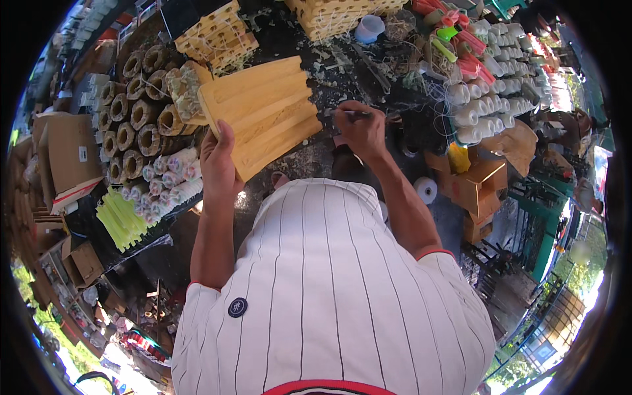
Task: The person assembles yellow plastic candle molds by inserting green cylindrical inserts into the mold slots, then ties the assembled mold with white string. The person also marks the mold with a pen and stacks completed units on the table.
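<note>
Yellow ridged block: held up in front of the body, above the dark, scrap-strewn table, its grooved face turned up toward the wearer, presumably so that the ridges can be seen.
Left hand: clasped on the block's near left edge, thumb laid along the rim; the other fingers are mostly hidden behind it. By this edge hold, the broad face is left uncovered.
Scalloped end: pointed toward the right, so that it is presented to the other hand without the wrist being crossed.
Right hand: curled around a slim dark object, just beside the scalloped end but apart from it; what the object is cannot be told.
Hollow tubes: stacked on the left with their ends facing out, perhaps because they nest well and are easily counted.
Perforated yellow blocks: bound with string, likely so that they are kept together.
White spools: massed in rows on the right, probably to save room.
Pale blue cup: set at the far side, well apart from both hands.
</note>
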Tool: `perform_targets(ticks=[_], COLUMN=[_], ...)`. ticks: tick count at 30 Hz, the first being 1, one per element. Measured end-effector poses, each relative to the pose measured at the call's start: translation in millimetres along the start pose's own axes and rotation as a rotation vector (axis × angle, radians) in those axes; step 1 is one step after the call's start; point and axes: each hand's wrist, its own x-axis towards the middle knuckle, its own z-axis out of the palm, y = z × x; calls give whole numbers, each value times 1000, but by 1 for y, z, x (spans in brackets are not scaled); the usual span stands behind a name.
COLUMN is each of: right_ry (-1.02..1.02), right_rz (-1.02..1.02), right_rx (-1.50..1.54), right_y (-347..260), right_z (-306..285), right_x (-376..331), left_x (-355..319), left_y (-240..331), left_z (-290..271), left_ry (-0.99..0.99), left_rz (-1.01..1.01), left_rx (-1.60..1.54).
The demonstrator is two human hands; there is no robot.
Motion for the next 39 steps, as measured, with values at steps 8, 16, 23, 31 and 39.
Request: perform_targets(ticks=[8, 16, 23, 31, 39], right_ry=[-250, -277, -204, -161, -301], right_rz=[-167, 60, -212, 64, 59], right_rx=[533, 121, -55, 173, 596], right_y=[-25, 41, 24, 53, -17], right_z=[-22, -97, -69, -73, -54], right_x=[77, 136, 136, 130, 90], left_x=[48, 50, 57, 44, 44], left_y=[-28, -45, -49, -46, -27], left_z=[70, 120, 124, 105, 102], left_ry=[141, 252, 170, 86, 53], left_rz=[-14, 39, 98, 103, 96], left_rx=[63, 64, 49, 5, -50])
